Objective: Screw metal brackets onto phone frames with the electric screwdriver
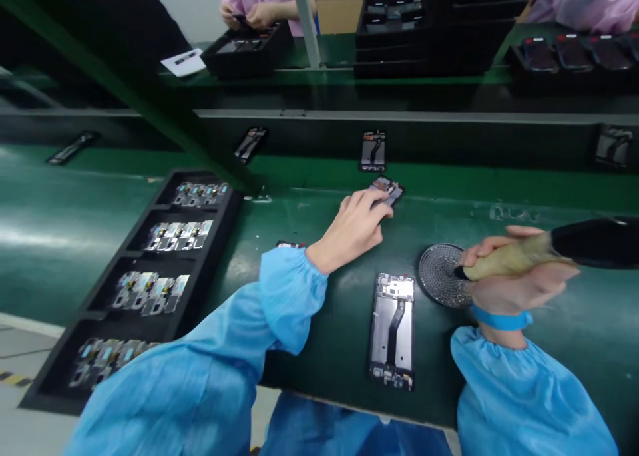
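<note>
My left hand (352, 228) reaches forward over the green bench, its fingertips pinching the near end of a small phone frame (388, 190) that lies by the belt's edge. My right hand (514, 273) is wrapped round the tan and black handle of an electric screwdriver (559, 248), held level and pointing left. The tool's tip is over a round metal mesh dish (439, 274). An open phone chassis (393, 328) lies flat on the bench between my two arms, untouched.
A black tray (94, 303) with rows of small parts sits at the left. More phone frames (373, 151) ride the conveyor belt behind. Across it stand stacked black trays (429, 30), and a person in pink (264, 3) works there.
</note>
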The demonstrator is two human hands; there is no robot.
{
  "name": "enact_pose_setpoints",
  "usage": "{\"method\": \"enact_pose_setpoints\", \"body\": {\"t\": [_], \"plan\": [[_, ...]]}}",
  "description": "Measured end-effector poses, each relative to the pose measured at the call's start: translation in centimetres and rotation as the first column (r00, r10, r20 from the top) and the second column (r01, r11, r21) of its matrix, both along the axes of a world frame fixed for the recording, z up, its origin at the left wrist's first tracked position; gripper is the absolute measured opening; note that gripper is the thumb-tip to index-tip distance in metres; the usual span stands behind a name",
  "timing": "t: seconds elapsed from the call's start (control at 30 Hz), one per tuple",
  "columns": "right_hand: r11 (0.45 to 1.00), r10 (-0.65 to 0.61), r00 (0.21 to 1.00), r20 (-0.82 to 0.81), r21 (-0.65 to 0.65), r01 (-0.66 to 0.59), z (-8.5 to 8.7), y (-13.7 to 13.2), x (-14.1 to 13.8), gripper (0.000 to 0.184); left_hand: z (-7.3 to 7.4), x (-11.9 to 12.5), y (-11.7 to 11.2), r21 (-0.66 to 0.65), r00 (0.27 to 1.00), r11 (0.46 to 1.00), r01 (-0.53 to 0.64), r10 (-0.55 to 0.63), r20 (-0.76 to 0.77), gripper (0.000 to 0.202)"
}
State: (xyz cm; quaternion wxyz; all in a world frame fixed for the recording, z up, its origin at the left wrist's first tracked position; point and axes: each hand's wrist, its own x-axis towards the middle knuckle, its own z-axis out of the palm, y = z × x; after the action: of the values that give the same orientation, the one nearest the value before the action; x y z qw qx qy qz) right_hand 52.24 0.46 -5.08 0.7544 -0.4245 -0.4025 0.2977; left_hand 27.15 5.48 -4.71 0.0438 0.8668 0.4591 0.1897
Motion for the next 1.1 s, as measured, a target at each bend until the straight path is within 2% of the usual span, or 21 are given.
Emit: {"method": "enact_pose_setpoints", "body": {"t": [0.1, 0.17, 0.23, 0.33, 0.4, 0.6, 0.7, 0.8, 0.87, 0.97, 1.03, 1.1], "plan": [[0.997, 0.007, 1.0, 0.024, 0.075, -0.009, 1.3, -1.1, -0.7, 0.065, -1.3, -3.0, -4.3, -0.001, 0.999, 0.999, -0.052, 0.052, -0.008, 0.036], [0.991, -0.01, 0.999, 0.051, 0.133, 0.003, 2.3, -1.8, -2.4, 0.065, -2.1, -4.0, -5.8, 0.004, 0.994, 0.994, -0.106, 0.106, -0.028, 0.036], [0.991, 0.025, 0.998, 0.055, 0.131, -0.032, 2.9, -2.2, -4.6, 0.065, -2.4, -4.5, -6.6, 0.005, 0.985, 0.987, -0.163, 0.163, -0.053, 0.037], [0.985, 0.128, 0.99, 0.059, 0.107, -0.134, 2.5, -2.3, -7.2, 0.067, -2.4, -4.9, -7.0, -0.008, 0.973, 0.976, -0.218, 0.217, -0.083, 0.041], [0.977, 0.194, 0.978, 0.077, 0.074, -0.199, 1.8, -2.2, -7.9, 0.069, -2.2, -5.1, -7.0, -0.011, 0.963, 0.968, -0.251, 0.248, -0.101, 0.041], [0.981, 0.187, 0.977, 0.101, 0.029, -0.191, 1.0, -2.2, -7.8, 0.071, -2.9, -5.4, -5.7, -0.034, 0.935, 0.939, -0.342, 0.336, -0.111, 0.041], [0.97, 0.242, 0.965, 0.101, 0.001, -0.243, 0.8, -2.4, -8.1, 0.071, -3.5, -5.6, -5.2, -0.025, 0.93, 0.933, -0.359, 0.355, -0.096, 0.046], [0.959, 0.282, 0.956, 0.081, 0.013, -0.284, 0.4, -2.5, -8.5, 0.068, -3.4, -5.6, -5.3, 0.009, 0.922, 0.926, -0.378, 0.378, -0.083, 0.054], [0.95, 0.306, 0.95, 0.068, 0.034, -0.309, 0.1, -2.5, -8.8, 0.066, -2.8, -5.2, -5.9, 0.014, 0.947, 0.949, -0.314, 0.314, -0.069, 0.053], [0.939, 0.337, 0.939, 0.075, 0.044, -0.34, -0.2, -2.3, -9.0, 0.065, -2.0, -4.2, -7.2, -0.051, 0.999, 0.998, -0.024, 0.022, -0.04, 0.042], [0.934, 0.349, 0.934, 0.079, 0.052, -0.354, -0.4, -2.3, -9.1, 0.064, -1.9, -3.5, -8.1, -0.107, 0.989, 0.984, 0.143, -0.145, -0.011, 0.034], [0.926, 0.368, 0.927, 0.073, 0.067, -0.372, -0.6, -2.2, -9.1, 0.063, -1.9, -3.0, -8.8, -0.124, 0.98, 0.972, 0.199, -0.2, 0.008, 0.028]]}}
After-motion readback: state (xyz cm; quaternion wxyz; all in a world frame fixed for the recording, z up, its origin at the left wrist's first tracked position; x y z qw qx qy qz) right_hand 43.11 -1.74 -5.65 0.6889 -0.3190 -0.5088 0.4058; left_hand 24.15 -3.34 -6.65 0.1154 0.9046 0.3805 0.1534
